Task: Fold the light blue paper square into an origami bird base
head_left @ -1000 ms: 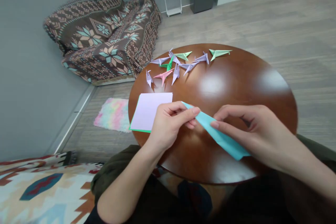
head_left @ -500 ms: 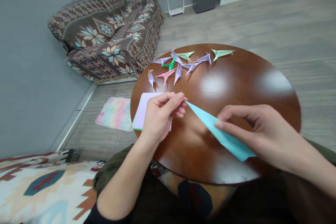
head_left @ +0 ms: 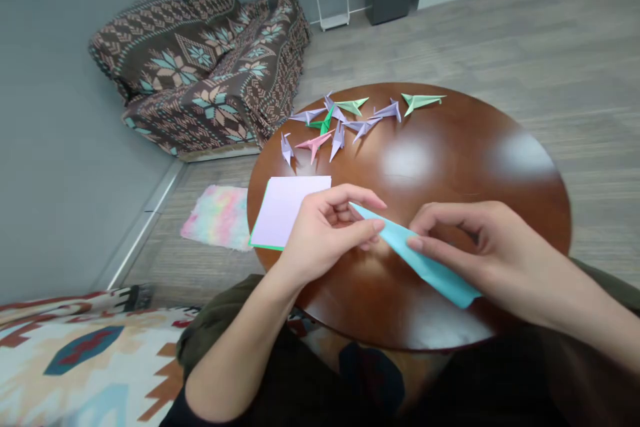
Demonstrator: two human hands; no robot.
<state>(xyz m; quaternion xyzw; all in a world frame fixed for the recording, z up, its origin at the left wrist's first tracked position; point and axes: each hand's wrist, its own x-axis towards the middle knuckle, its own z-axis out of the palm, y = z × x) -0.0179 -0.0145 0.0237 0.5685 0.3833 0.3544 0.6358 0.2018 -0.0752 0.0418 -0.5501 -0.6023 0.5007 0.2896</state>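
Observation:
A light blue folded paper, long and narrow with a pointed end, is held slantwise above the table. My right hand pinches it near its middle between thumb and fingers. Around the pointed end is my left hand. Its thumb rests on the paper, the index finger stretches out above it, and the other fingers curl partly hidden behind. Just left of this hand lies a stack of square paper sheets, lilac on top with a green edge below.
Several folded paper cranes in lilac, green and pink lie at the far left of the round brown table. A pale green crane sits at the far edge. Beyond stands a sofa under a patterned cover; a fluffy pastel rug lies left.
My left hand has slid from the paper's tip toward my right hand, and its index finger has stretched out. My right hand keeps its pinch in nearly the same place.

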